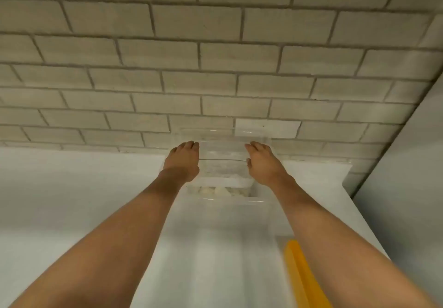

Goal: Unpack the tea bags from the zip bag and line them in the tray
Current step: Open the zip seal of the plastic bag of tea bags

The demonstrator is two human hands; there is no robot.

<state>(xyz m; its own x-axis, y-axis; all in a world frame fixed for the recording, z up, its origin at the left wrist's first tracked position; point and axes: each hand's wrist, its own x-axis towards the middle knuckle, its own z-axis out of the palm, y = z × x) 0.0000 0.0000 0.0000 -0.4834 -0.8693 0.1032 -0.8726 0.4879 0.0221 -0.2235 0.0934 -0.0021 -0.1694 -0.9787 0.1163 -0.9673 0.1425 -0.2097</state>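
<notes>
Bare forearms (pixel 115 236) stretch from the bottom edge over a large clear bin (pixel 215 240) on the white counter (pixel 72 188). Left hand (pixel 181 162): fingers curled on the left wall of the clear tray (pixel 223 150), gripping it. Tray sits between both hands at the counter's back, against the tiled wall (pixel 215 68) (raised or resting: cannot tell). White lumps (pixel 217 190) show just below it, too blurred to identify. Right hand (pixel 262 164): thumb and fingers clamp the tray's right wall. Yellow strip (pixel 299 271) lies at the bin's right edge, beside the right forearm.
</notes>
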